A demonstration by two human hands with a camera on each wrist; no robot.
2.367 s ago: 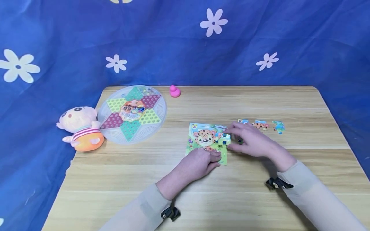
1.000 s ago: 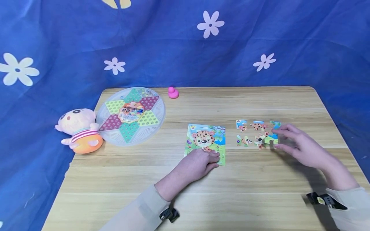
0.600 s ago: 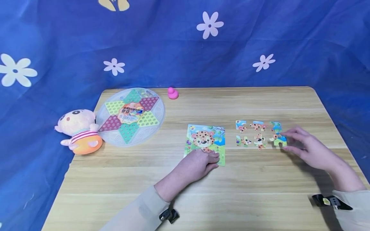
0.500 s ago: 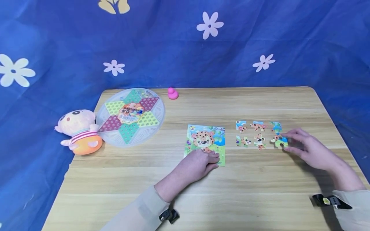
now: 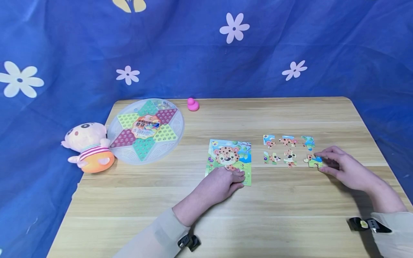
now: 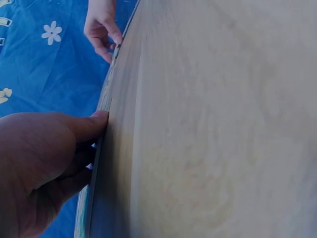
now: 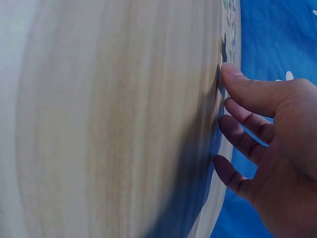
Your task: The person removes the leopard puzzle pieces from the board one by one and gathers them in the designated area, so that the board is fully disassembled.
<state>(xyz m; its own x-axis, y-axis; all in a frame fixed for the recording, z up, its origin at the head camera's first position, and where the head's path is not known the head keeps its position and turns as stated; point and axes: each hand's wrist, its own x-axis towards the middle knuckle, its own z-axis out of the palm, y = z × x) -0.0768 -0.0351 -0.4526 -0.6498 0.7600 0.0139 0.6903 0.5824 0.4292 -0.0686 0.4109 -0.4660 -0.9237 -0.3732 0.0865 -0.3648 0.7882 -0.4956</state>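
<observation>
My left hand (image 5: 222, 182) rests on the lower part of a leopard puzzle board (image 5: 244, 152), covering part of it. In the left wrist view the thumb and fingertips of the left hand (image 6: 39, 163) touch the board along its thin edge. To the right, my right hand (image 5: 348, 170) pinches a green and blue puzzle piece (image 5: 313, 161) between thumb and fingers, low at the tabletop. That piece lies at the right end of the lower of two rows of loose puzzle pieces (image 5: 289, 157). In the right wrist view the right hand (image 7: 282, 134) has its fingertips down at the table surface.
A round Chinese checkers board (image 5: 167, 150) lies at the back left of the wooden table (image 5: 145, 200). A plush doll (image 5: 93, 150) leans at the table's left edge. Near the back edge sits a pink rubber duck (image 5: 193, 105). A blue flowered cloth (image 5: 180, 43) hangs behind.
My right hand has carried a puzzle piece from the board out to the right and then slid it slightly further right. The left hand stays on the board.
</observation>
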